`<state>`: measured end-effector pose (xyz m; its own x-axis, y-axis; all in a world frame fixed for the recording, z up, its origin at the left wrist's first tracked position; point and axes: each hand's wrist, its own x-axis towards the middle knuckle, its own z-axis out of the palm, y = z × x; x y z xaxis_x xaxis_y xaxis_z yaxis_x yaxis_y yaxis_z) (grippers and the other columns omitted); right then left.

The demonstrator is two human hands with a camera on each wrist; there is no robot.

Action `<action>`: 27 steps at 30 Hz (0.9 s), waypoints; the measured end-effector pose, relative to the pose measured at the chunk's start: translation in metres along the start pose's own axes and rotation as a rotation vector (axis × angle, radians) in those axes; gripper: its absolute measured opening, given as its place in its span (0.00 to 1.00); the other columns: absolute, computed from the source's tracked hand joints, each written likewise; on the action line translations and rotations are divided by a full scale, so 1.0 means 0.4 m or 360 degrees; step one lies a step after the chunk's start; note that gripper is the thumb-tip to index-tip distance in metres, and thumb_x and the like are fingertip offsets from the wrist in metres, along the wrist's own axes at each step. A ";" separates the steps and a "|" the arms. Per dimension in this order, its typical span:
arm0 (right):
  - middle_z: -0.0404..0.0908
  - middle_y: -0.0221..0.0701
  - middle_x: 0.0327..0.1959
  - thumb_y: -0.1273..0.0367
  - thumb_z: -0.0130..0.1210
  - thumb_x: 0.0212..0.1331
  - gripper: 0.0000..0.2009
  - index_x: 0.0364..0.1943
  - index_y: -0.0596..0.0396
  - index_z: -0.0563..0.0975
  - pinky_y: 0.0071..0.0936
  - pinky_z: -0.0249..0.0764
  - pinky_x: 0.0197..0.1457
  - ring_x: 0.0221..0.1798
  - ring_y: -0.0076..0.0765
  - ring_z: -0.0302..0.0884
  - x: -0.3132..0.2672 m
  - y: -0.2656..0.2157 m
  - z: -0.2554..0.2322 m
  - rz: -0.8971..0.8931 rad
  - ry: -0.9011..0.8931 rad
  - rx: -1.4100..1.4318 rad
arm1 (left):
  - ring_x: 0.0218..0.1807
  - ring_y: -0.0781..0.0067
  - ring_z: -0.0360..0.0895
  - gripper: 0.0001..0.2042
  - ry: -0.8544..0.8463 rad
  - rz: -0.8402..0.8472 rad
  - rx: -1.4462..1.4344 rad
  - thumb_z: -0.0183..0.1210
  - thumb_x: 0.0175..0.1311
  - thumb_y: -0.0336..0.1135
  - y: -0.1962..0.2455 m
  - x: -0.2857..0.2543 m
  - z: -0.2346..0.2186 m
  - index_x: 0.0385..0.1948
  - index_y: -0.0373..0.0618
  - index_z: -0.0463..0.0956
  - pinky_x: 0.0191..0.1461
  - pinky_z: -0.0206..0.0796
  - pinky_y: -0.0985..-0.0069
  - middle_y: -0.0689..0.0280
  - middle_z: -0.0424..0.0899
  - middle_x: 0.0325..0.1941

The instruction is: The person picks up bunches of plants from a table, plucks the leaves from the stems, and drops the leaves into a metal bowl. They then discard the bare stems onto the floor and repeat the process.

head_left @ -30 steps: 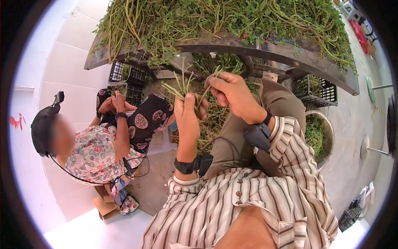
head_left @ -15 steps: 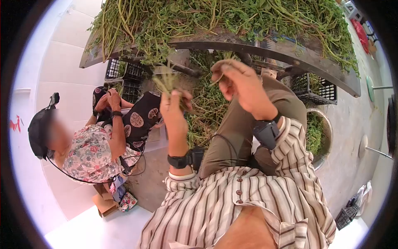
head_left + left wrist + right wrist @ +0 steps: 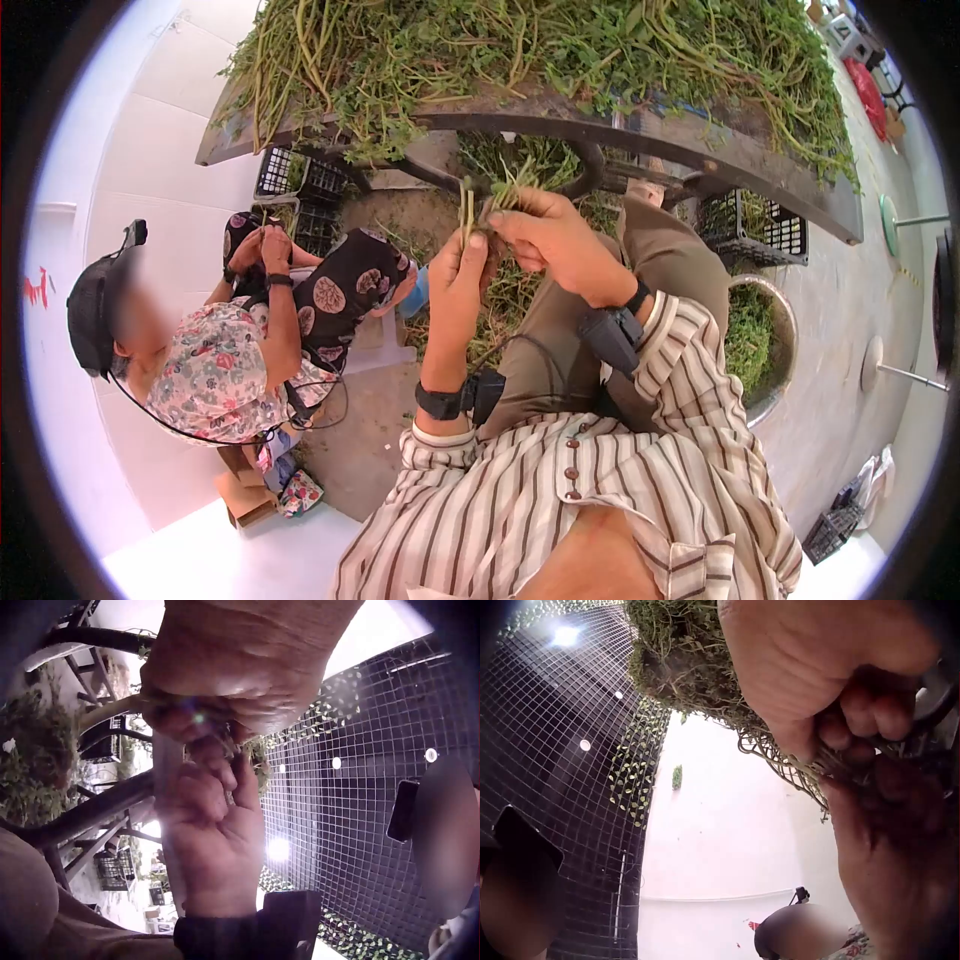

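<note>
In the head view the left hand (image 3: 458, 285) grips a few pale green stems (image 3: 467, 208) that stand up past its thumb. Close against it, the right hand (image 3: 560, 245) pinches a leafy green sprig (image 3: 513, 188) between thumb and fingers. Both hands meet over the lap, below the edge of a table (image 3: 640, 133) heaped with green plants (image 3: 560, 50). The left wrist view shows the fingers of both hands together, the stems mostly hidden. In the right wrist view the fingertips are in shadow.
Black crates (image 3: 755, 228) stand under the table on both sides. A round tub (image 3: 788, 330) of greens is at the right. Cut greens lie on the floor between the legs. Another person in a floral shirt (image 3: 215, 370) sits at the left, near a cardboard box (image 3: 245, 498).
The right hand moved away from the left, then came back beside it, now with a leafy sprig. The left hand dipped left and returned, with fewer stems showing above it.
</note>
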<state>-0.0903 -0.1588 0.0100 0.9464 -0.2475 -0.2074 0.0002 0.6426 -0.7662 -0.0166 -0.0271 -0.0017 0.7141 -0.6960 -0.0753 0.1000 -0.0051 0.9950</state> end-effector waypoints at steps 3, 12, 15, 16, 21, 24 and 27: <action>0.67 0.19 0.19 0.69 0.53 0.56 0.06 0.34 0.57 0.73 0.13 0.53 0.16 0.16 0.10 0.56 0.004 0.001 -0.002 -0.0028 -0.0044 0.0078 | 0.16 0.88 0.57 0.16 0.0031 -0.0040 0.0012 0.44 0.67 0.45 0.000 0.003 0.003 0.32 0.41 0.72 0.18 0.45 0.87 0.73 0.68 0.19; 0.66 0.17 0.17 0.69 0.49 0.60 0.05 0.35 0.55 0.73 0.12 0.53 0.17 0.16 0.10 0.56 -0.003 0.029 0.026 -0.0225 0.0008 -0.0427 | 0.18 0.80 0.65 0.17 0.0332 -0.0054 0.0069 0.43 0.67 0.46 -0.020 0.017 -0.003 0.28 0.41 0.71 0.20 0.57 0.82 0.68 0.73 0.20; 0.63 0.17 0.16 0.69 0.49 0.61 0.05 0.36 0.55 0.72 0.13 0.54 0.17 0.15 0.10 0.56 -0.029 -0.001 0.029 -0.0159 -0.0027 -0.0278 | 0.18 0.79 0.67 0.15 0.0684 0.0010 -0.0087 0.44 0.66 0.44 -0.054 0.046 -0.078 0.27 0.41 0.71 0.22 0.59 0.79 0.68 0.73 0.20; 0.64 0.18 0.17 0.69 0.49 0.61 0.05 0.36 0.56 0.72 0.13 0.54 0.17 0.15 0.11 0.56 -0.032 -0.011 0.025 -0.0247 0.0044 -0.0296 | 0.18 0.78 0.67 0.14 0.0780 -0.0084 -0.0201 0.44 0.65 0.42 -0.051 0.048 -0.107 0.27 0.42 0.71 0.23 0.60 0.78 0.69 0.72 0.20; 0.66 0.21 0.19 0.69 0.51 0.59 0.06 0.35 0.56 0.72 0.15 0.55 0.17 0.17 0.15 0.57 -0.045 -0.069 -0.024 -0.0442 0.0333 0.0059 | 0.15 0.79 0.59 0.13 0.0950 -0.0044 -0.0465 0.46 0.65 0.42 -0.066 0.042 -0.161 0.26 0.43 0.68 0.21 0.58 0.80 0.72 0.64 0.16; 0.67 0.22 0.21 0.68 0.51 0.60 0.07 0.36 0.56 0.73 0.15 0.56 0.19 0.18 0.16 0.57 -0.048 -0.095 -0.066 -0.0657 0.0477 0.0170 | 0.15 0.82 0.56 0.12 0.0777 0.0033 -0.0539 0.46 0.66 0.41 -0.092 0.047 -0.199 0.27 0.43 0.69 0.18 0.50 0.83 0.72 0.63 0.16; 0.68 0.24 0.23 0.67 0.51 0.60 0.07 0.36 0.55 0.74 0.17 0.57 0.20 0.18 0.16 0.57 -0.053 -0.101 -0.093 -0.0721 0.0518 0.0146 | 0.15 0.85 0.55 0.12 0.0676 0.0022 -0.0405 0.47 0.66 0.41 -0.084 0.053 -0.169 0.29 0.42 0.69 0.17 0.44 0.84 0.73 0.63 0.17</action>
<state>-0.1225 -0.2064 0.0230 0.6971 -0.7146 -0.0580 0.4248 0.4769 -0.7694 0.0419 0.0070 -0.0412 0.9306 -0.3401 -0.1352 0.2167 0.2143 0.9524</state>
